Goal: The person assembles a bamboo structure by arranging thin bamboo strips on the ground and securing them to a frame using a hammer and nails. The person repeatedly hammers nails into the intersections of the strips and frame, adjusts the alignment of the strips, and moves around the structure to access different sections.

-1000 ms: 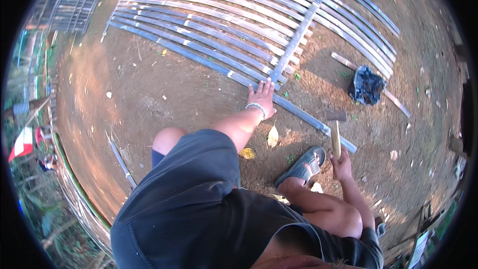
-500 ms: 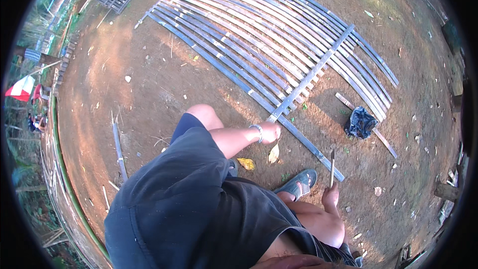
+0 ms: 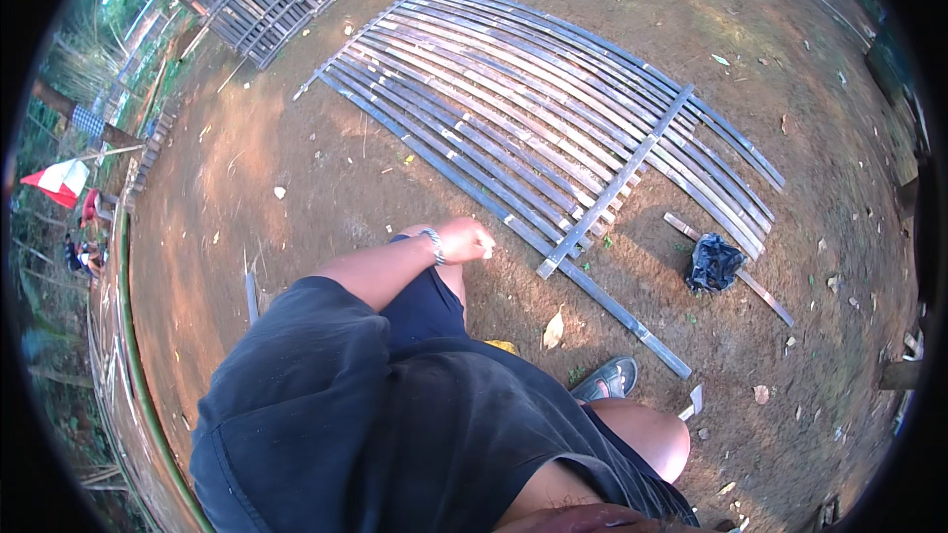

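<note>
bamboo slat panel [image 3: 553, 109] flat on the dirt, one cross slat [image 3: 612, 188] laid over it | black bag [image 3: 713, 264] just right of the panel's near corner | my left grip [image 3: 464, 240] curled into a fist, empty as far as I see, hovering near the panel's near edge | right grip out of sight

The left hand [image 3: 466, 239] is seen closed in a fist above the bare earth, a metal bracelet [image 3: 433, 246] on its wrist, near the lower edge of a bamboo slat panel [image 3: 553, 123]. A dark bag [image 3: 713, 264] lies beside the panel. A sandal [image 3: 607, 378] is planted on the ground. The right hand is hidden.
</note>
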`<state>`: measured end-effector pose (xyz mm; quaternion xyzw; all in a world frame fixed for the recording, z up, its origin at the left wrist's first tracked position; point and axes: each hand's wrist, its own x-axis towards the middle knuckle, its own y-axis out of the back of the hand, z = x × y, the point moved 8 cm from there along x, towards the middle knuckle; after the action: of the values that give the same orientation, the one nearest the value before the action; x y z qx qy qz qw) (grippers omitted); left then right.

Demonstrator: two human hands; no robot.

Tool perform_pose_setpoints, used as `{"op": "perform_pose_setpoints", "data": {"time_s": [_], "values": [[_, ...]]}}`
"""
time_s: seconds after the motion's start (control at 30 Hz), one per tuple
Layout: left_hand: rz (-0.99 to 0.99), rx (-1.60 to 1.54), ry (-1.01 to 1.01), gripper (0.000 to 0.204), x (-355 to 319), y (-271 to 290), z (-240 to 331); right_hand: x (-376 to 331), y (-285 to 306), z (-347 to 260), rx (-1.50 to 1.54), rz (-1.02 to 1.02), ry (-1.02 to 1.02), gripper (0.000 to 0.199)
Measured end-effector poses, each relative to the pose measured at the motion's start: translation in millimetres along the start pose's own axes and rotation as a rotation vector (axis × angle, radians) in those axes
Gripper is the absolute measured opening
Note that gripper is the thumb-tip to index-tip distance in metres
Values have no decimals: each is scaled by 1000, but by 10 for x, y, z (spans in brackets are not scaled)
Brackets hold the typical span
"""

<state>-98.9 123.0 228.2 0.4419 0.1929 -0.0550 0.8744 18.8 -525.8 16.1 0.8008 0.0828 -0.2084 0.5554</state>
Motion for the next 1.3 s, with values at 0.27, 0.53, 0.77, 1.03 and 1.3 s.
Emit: {"op": "perform_pose_setpoints", "data": {"time_s": [0.27,0.53,0.77,1.03,1.3], "values": [[215,102,189,49,-575,209,-178,-467,-413,64,52,-123,32,54],[123,142,308,56,-427,238,-1,-582,-327,254,-11,-122,26,55],[148,45,367,51,-449,259,-82,-297,-121,311,-184,70,63,56],[287,170,-101,47,-1075,340,333,-340,-102,-280,97,47,144,34],[434,-2,-9,32,-961,388,128,-320,-485,-240,363,-139,186,26]]}}
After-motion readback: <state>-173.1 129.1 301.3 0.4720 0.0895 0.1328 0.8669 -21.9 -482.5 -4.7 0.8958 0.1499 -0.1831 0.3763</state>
